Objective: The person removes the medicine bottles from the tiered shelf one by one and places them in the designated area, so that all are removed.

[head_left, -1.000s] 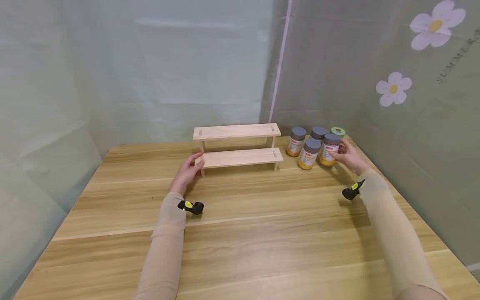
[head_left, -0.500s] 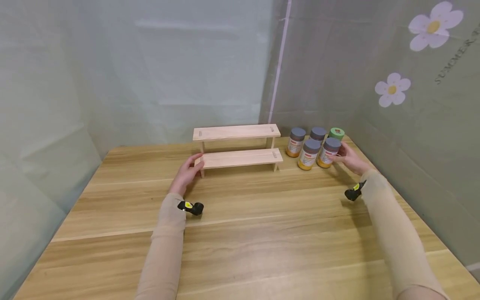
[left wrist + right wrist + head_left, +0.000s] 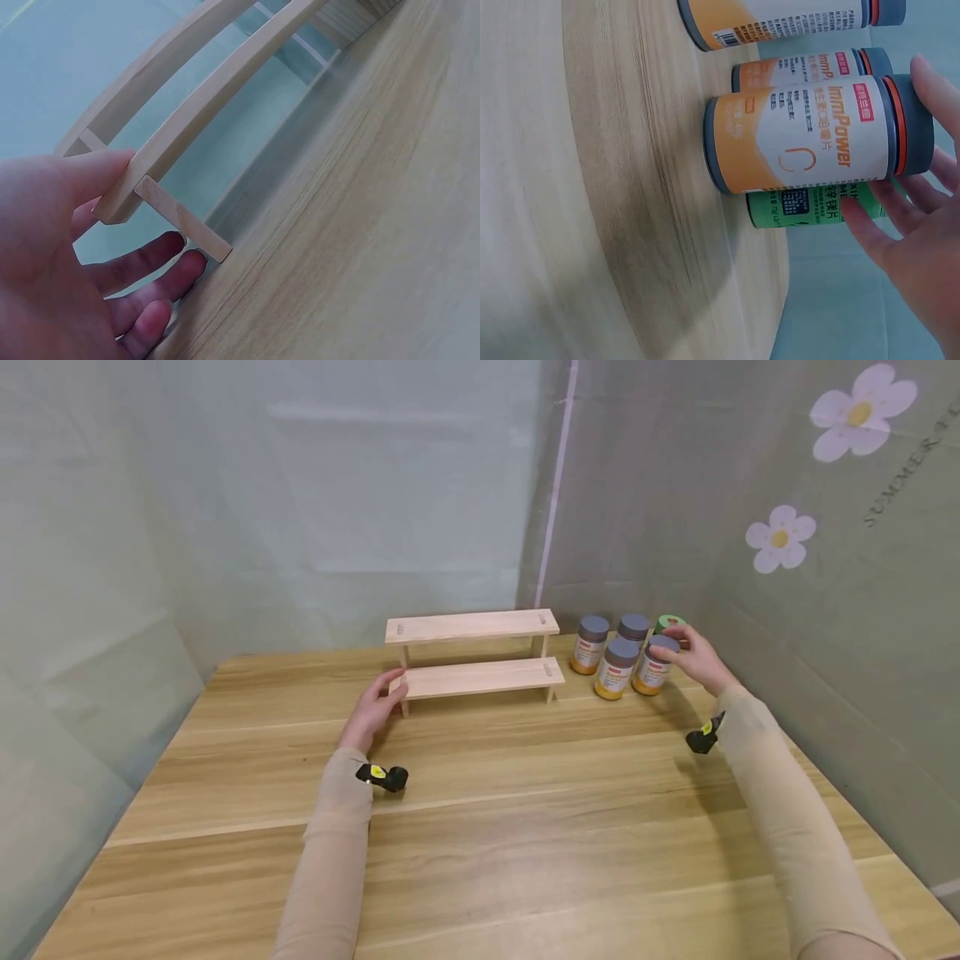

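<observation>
A two-tier wooden rack [image 3: 472, 675] stands at the back of the wooden table [image 3: 480, 827]. My left hand [image 3: 381, 700] rests at the left end of its lower shelf [image 3: 217, 94]; the thumb [image 3: 90, 176] touches the board's end and straight fingers [image 3: 150, 262] lie by the leg. To the rack's right stand several jars. My right hand [image 3: 667, 645] grips the lid of the nearest grey-lidded orange-and-white jar [image 3: 649, 670] [image 3: 802, 142], thumb on one side, fingers [image 3: 877, 217] on the other. The jar stands on the table.
Three more grey-lidded jars [image 3: 588, 645] [image 3: 633, 628] [image 3: 617, 668] and a green jar [image 3: 670, 622] [image 3: 810, 206] cluster near the table's back right corner. Curtain walls close in behind and to the right. A black wrist camera [image 3: 382, 774] sits on each forearm.
My right hand rose from the jar's side to its lid. The left hand and the rack have stayed in place.
</observation>
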`<state>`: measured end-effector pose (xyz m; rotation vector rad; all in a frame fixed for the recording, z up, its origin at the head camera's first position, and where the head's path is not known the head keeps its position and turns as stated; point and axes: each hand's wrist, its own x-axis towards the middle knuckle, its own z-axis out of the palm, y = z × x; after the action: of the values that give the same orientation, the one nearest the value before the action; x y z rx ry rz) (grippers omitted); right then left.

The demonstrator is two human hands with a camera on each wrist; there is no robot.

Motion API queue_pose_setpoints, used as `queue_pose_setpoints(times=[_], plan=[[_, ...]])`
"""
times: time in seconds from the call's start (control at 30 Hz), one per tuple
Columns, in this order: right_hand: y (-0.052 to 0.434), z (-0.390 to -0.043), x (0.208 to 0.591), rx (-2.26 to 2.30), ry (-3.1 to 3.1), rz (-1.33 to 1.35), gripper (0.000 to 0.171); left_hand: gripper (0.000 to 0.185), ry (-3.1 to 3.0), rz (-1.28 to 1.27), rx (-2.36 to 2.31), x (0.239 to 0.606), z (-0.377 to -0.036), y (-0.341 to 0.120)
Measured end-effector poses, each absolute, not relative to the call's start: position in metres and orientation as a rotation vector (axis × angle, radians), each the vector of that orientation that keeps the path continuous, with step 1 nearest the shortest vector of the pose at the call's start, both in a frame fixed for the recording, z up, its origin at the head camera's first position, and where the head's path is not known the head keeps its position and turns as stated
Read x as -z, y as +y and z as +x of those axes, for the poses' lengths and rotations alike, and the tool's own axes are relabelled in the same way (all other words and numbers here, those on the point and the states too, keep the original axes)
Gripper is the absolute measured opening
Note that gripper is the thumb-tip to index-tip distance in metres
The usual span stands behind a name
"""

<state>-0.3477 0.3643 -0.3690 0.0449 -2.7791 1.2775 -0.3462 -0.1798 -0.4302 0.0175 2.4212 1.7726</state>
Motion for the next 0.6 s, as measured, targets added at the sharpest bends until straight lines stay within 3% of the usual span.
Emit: queue_pose_setpoints(times=[0.6], plan=[[0.338, -0.356, 0.356, -1.238, -2.773, 0.141, 0.067, 0.055, 2.498, 0.006, -1.749, 0.434, -0.345, -0.201]])
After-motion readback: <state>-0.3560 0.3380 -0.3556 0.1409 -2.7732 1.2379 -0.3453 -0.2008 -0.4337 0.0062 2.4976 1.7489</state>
